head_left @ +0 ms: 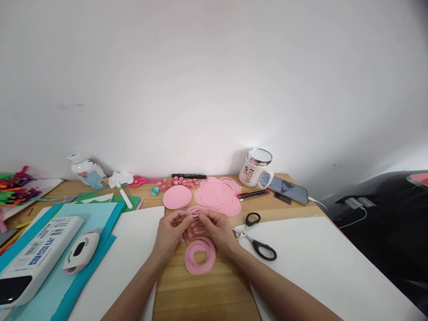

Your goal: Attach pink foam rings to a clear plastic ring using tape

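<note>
My left hand [172, 230] and my right hand [215, 227] meet over the wooden table [203, 294], fingers pinched together on the end of a pink paper spiral strip [199, 256]. The loose coil of that strip hangs down and rests on the wood just below my hands. Beyond my hands lie a pink paper circle [177, 196], a pile of cut pink spirals [219, 196] and several small rolled pink paper roses [182, 182].
Black-handled scissors [257, 240] lie right of my hands. White sheets [317, 263] flank the wood; blue paper [87, 214], a white device [36, 256] and a punch [80, 252] sit left. Mug [256, 168], phone [287, 189], markers [252, 194], bottle [87, 171] stand behind.
</note>
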`<state>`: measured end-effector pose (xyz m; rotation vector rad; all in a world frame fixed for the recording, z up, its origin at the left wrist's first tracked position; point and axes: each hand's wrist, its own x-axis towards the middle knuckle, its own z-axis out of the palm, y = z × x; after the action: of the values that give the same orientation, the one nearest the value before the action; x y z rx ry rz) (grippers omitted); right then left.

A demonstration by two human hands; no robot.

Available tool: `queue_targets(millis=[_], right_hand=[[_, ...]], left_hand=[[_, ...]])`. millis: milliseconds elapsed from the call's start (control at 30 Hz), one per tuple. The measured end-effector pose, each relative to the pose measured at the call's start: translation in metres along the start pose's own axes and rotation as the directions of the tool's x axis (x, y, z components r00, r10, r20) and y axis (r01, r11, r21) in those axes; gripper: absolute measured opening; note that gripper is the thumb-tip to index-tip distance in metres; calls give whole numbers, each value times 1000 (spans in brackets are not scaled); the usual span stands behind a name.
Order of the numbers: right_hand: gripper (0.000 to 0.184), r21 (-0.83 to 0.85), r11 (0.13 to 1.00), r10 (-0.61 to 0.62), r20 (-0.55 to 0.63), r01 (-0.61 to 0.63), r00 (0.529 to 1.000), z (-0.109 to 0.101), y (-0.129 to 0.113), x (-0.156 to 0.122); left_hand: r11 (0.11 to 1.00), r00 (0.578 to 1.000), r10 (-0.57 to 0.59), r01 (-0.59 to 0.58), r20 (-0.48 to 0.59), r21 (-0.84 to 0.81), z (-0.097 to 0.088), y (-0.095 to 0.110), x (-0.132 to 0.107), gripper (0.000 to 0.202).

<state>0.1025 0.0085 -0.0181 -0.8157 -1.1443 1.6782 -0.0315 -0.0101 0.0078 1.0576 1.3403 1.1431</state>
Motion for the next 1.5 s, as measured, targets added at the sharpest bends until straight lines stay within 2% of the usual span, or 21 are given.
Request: queue_targets(millis=[300,600,767,933,1167,1500], right_hand=[[22,18,999,-35,-66,36,997,0,0,0],[14,110,992,-51,-50,57,997,-2,-3,0],[12,132,984,-116,-29,119,993,-3,-5,0],[16,138,982,-132,-1,131,991,-3,-4,1],[20,168,975,-163,110,143,981,-4,-1,1],[31,93,983,-164,76,157,984,-1,0,0]], left_hand=[[999,1000,25,-25,-3,20,3,3,-3,22],[996,991,62,-69,120,50,2,8,-6,22],[997,986,72,-77,153,27,2,8,-7,24],[998,985,66,-68,161,7,1,4,-6,25],[998,980,48,-53,195,23,-1,7,-7,25],[996,968,23,-44,251,77,-4,8,-7,30]])
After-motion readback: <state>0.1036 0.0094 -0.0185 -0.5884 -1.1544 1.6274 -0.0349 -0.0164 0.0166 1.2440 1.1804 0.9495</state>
